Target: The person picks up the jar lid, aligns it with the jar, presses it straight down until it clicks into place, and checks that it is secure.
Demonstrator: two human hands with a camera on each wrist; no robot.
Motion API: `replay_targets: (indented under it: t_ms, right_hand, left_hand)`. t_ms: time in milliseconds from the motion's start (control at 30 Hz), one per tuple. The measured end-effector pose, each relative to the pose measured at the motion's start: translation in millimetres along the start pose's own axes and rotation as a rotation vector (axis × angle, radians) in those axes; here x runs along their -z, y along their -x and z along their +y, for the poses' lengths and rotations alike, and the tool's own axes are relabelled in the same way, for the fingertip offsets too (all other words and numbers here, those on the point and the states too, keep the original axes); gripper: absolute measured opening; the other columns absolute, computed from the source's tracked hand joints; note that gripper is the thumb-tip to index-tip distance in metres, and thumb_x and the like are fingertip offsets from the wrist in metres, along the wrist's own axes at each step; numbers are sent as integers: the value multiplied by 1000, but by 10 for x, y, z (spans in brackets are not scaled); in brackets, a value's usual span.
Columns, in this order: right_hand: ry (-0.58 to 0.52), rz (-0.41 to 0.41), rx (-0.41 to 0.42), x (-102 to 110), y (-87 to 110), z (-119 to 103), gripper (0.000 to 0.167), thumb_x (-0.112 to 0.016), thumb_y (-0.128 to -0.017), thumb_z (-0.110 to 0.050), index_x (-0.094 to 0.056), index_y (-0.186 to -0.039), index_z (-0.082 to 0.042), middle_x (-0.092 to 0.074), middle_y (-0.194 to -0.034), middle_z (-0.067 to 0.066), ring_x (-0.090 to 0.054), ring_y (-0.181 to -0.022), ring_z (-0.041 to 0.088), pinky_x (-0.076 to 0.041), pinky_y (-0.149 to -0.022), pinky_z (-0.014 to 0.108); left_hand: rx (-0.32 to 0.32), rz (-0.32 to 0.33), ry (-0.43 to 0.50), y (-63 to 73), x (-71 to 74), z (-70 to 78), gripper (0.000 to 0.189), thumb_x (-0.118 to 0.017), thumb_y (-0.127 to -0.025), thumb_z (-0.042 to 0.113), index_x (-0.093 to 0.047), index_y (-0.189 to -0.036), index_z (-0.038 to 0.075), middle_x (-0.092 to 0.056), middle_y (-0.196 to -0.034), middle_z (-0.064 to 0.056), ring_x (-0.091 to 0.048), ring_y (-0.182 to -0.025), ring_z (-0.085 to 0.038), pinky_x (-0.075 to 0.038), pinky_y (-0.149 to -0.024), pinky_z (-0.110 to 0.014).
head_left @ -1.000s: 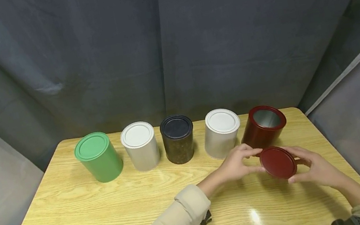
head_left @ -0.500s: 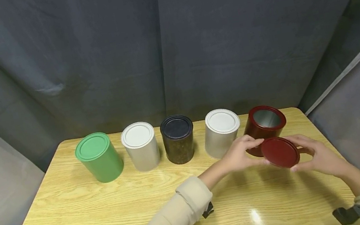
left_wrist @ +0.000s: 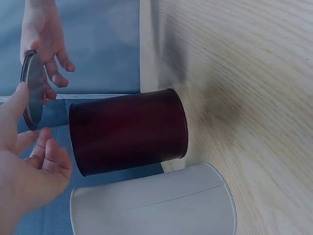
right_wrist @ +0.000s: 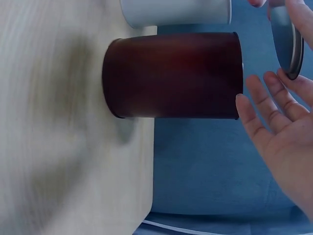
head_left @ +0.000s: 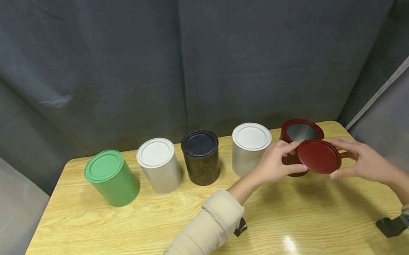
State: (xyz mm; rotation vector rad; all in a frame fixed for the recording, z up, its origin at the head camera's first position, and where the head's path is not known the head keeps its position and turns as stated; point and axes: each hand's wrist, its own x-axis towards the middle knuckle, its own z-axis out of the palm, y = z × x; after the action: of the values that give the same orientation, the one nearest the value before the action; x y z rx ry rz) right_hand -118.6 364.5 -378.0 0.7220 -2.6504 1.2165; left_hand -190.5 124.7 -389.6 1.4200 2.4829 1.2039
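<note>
A round dark red lid (head_left: 319,156) is held up off the table, tilted, by both hands at its edge. My left hand (head_left: 278,161) pinches its left side between thumb and fingers. On the opposite side, my right hand (head_left: 364,158) grips the edge with thumb and fingertips. Behind the lid in the head view stands the dark red can (left_wrist: 128,132), upright with its top uncovered and a grey metal inside. Both wrist views show the lid (right_wrist: 287,44) edge-on, apart from the can and beyond its open end.
To the left along the table's back stand a white-lidded can (head_left: 251,137), a black can (head_left: 203,164), another white-lidded can (head_left: 160,171) and a green can (head_left: 113,184), all lidded. Dark curtains (head_left: 192,56) hang behind the wooden table (head_left: 127,246).
Both hands have carried the red lid away from me and slightly right, up toward the open red can; it now overlaps the can's front rim in the head view. The other cans stay put.
</note>
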Motion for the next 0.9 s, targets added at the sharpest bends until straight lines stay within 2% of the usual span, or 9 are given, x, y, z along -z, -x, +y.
replay_targets:
  t_ms: [100,300,400,700,800,900]
  right_hand:
    - [9,2,-10,49,-51,2,77,-79,-60,8,-45,-130,5,-47,-122,-11,-48,-100,0,-41,-77,10]
    - [24,15,-22,105,-156,19,75,-79,-61,7,-45,-128,8,-47,-119,-13,-50,-95,-2,-41,-75,9]
    - [24,21,-22,119,-204,46,74,-79,-61,7,-46,-127,9,-49,-117,-12,-50,-94,-2,-42,-75,9]
    - [5,23,-62,169,-323,149,74,-78,-62,8,-46,-129,6,-48,-120,-4,-47,-98,0,-40,-76,9]
    - [14,31,-99,200,-348,188,73,-78,-63,7,-45,-129,7,-46,-120,-3,-45,-100,-1,-39,-77,8]
    - [25,33,-139,235,-383,227,73,-77,-65,6,-44,-130,6,-44,-123,4,-41,-103,-3,-37,-77,8]
  left_hand:
    - [5,24,16,-29,-5,-2,60,-72,-79,26,-49,-130,5,-57,-100,-4,-50,-91,-10,-36,-72,-8]
    - [31,89,30,-88,-40,-16,60,-73,-77,24,-50,-129,2,-58,-98,-5,-51,-85,-7,-37,-73,-6]
    - [26,106,24,-136,-58,-34,63,-74,-76,25,-49,-129,2,-58,-99,-6,-52,-87,-9,-37,-73,-6]
    - [55,127,-1,-233,-46,-61,69,-73,-78,29,-43,-133,0,-57,-103,-3,-53,-94,-15,-38,-76,-9]
    - [77,116,-33,-280,-46,-63,69,-71,-79,32,-42,-135,1,-56,-108,-4,-51,-96,-14,-34,-75,-8]
    - [104,101,-82,-336,-41,-69,69,-68,-81,35,-41,-136,3,-54,-116,-6,-48,-104,-12,-33,-79,-9]
